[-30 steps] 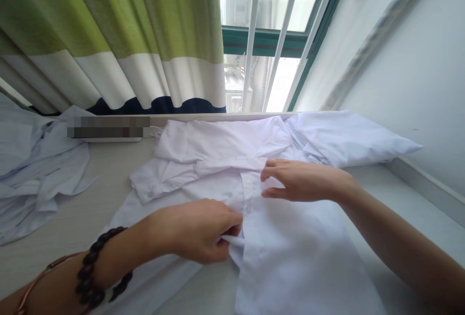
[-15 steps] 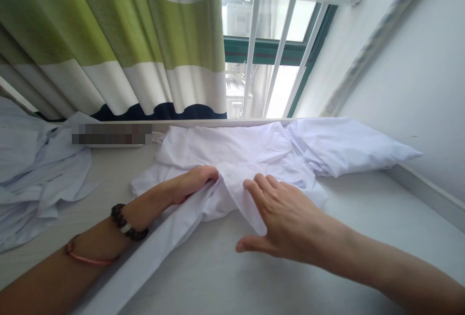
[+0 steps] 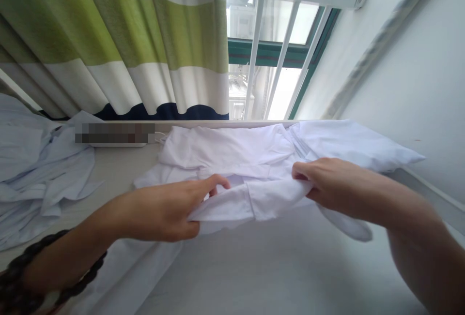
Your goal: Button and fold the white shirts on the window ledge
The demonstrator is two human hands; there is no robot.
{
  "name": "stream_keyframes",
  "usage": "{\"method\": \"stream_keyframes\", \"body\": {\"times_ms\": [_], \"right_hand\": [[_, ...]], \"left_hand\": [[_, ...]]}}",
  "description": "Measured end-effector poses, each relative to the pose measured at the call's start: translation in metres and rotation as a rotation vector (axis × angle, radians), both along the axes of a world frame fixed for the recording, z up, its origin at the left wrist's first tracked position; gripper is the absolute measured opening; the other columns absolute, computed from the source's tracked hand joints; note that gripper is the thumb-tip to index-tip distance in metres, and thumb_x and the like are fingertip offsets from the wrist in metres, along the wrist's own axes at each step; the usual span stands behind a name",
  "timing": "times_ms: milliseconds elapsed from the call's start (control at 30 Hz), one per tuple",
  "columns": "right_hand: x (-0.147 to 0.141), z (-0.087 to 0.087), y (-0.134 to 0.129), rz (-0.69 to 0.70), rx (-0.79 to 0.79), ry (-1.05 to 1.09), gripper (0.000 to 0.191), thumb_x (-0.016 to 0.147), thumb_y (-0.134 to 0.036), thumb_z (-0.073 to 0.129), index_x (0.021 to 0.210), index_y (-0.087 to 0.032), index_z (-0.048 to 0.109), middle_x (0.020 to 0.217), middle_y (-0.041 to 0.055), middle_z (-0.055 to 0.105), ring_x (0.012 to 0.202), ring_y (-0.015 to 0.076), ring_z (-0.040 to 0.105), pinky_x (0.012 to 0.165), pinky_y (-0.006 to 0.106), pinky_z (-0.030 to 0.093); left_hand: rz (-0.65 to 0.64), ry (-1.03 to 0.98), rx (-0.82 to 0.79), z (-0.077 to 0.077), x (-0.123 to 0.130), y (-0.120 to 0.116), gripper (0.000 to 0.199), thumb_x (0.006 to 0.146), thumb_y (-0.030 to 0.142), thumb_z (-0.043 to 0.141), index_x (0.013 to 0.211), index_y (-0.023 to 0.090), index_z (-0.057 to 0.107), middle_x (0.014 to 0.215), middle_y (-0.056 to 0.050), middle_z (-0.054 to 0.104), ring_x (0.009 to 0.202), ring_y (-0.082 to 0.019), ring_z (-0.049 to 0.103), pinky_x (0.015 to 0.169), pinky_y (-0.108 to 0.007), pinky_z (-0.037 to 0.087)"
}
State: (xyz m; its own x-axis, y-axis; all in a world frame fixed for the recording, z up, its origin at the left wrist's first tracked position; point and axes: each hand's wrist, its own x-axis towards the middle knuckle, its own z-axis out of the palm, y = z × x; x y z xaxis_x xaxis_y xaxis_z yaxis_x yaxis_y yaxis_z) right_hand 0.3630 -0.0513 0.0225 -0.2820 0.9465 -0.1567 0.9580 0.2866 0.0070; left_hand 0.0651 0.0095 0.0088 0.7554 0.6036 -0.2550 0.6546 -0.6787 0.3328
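A white garment [image 3: 232,145] lies bunched on the pale surface in front of me, one band of it raised toward me with a seam across its middle. At the band's left end, my left hand [image 3: 170,211] holds the cloth loosely, thumb below and fingers above, the index finger lifted and curled. My right hand [image 3: 334,179] pinches the band's right end between bent fingers and thumb. A long white strip of cloth runs under my left forearm toward the near edge. A loose rounded end of cloth hangs below my right hand, slightly blurred.
A crumpled white garment [image 3: 32,174] lies at the left, beside a blurred-out oblong object [image 3: 114,135] with a white cord. A folded white cloth bundle [image 3: 356,143] sits at the right near the wall. Striped curtain [image 3: 119,39] and white window bars [image 3: 279,58] stand behind.
My right hand has gone from spread fingers to pinching the cloth, moving right. My left hand has turned and shifted its hold nearer to me; the band now stretches between both hands.
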Motion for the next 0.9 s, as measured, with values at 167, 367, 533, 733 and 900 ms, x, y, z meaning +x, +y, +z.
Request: {"method": "stream_keyframes", "body": {"times_ms": [167, 367, 533, 733, 900], "right_hand": [[0.029, 0.019, -0.001, -0.045, 0.088, 0.048, 0.008, 0.081, -0.024, 0.049, 0.081, -0.023, 0.057, 0.078, 0.0032, 0.065, 0.068, 0.0198, 0.058, 0.061, 0.031, 0.038], [0.045, 0.034, 0.023, -0.188, 0.081, 0.104, 0.02, 0.081, -0.021, 0.042, 0.076, -0.019, 0.061, 0.079, 0.0066, 0.068, 0.072, 0.0198, 0.06, 0.065, 0.031, 0.041], [0.057, 0.028, 0.036, -0.168, 0.008, 0.232, 0.028, 0.078, -0.023, 0.042, 0.09, -0.017, 0.067, 0.09, 0.0072, 0.07, 0.079, 0.0221, 0.062, 0.066, 0.031, 0.044], [0.052, 0.026, 0.034, -0.114, -0.15, 0.212, 0.02, 0.078, -0.025, 0.046, 0.083, -0.021, 0.065, 0.085, 0.0054, 0.069, 0.076, 0.0222, 0.062, 0.062, 0.029, 0.046], [0.049, 0.028, 0.03, -0.113, -0.213, 0.18, 0.04, 0.083, -0.052, 0.051, 0.103, -0.023, 0.069, 0.099, 0.0069, 0.07, 0.085, 0.025, 0.064, 0.07, 0.032, 0.048]], "left_hand": [[0.083, 0.047, 0.157, 0.007, -0.025, 0.008, 0.034, 0.075, 0.021, 0.052, 0.108, 0.026, 0.057, 0.103, -0.004, 0.067, 0.09, -0.024, 0.063, 0.074, -0.03, 0.044], [0.174, 0.13, 0.191, 0.013, -0.029, 0.04, 0.009, 0.077, 0.022, 0.047, 0.077, 0.021, 0.056, 0.073, -0.003, 0.065, 0.064, -0.019, 0.059, 0.056, -0.028, 0.036], [0.18, -0.011, 0.083, 0.01, -0.013, 0.039, 0.019, 0.084, 0.031, 0.044, 0.086, 0.02, 0.059, 0.082, -0.002, 0.067, 0.075, -0.019, 0.06, 0.064, -0.025, 0.039], [0.268, -0.026, 0.117, 0.007, 0.002, 0.046, 0.044, 0.092, 0.05, 0.033, 0.075, 0.018, 0.058, 0.074, -0.002, 0.064, 0.069, -0.019, 0.058, 0.062, -0.027, 0.037], [0.25, -0.152, 0.028, 0.002, 0.015, 0.048, 0.042, 0.086, 0.057, 0.045, 0.094, 0.018, 0.06, 0.091, -0.004, 0.067, 0.082, -0.02, 0.062, 0.068, -0.027, 0.044]]}}
